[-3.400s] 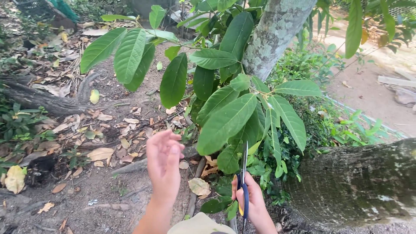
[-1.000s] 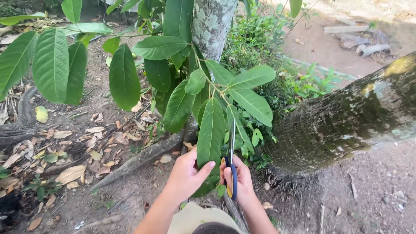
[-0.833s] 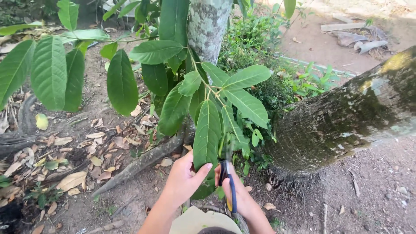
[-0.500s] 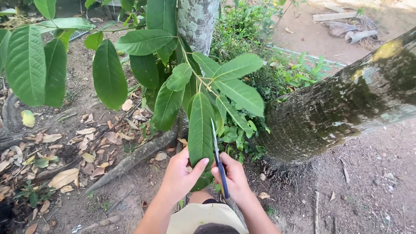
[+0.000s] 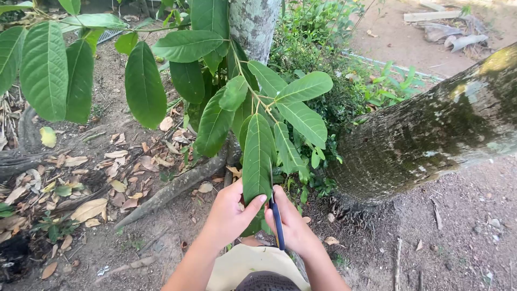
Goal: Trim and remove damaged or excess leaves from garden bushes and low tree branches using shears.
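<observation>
From the head camera, low in the middle of the frame, the left hand [image 5: 229,215] pinches the lower end of a long green leaf [image 5: 258,159], thumb laid across the leaf's front and fingers behind it. The leaf hangs straight down from a thin twig [image 5: 253,94] in the centre of the frame, among other broad leaves. Just to the right, touching close to the left hand, the right hand [image 5: 291,226] is closed around a pair of scissors [image 5: 277,223] with blue handles; only a short, dark part of the blades shows above the fist, right beside the leaf's edge, and whether the blades are apart cannot be told. A grey, mottled tree trunk [image 5: 253,24] rises at the top centre, and a thick leaning trunk [image 5: 431,140] fills the right side. Dry leaves [image 5: 107,178] and a root [image 5: 172,194] lie on the bare ground at the left.
</observation>
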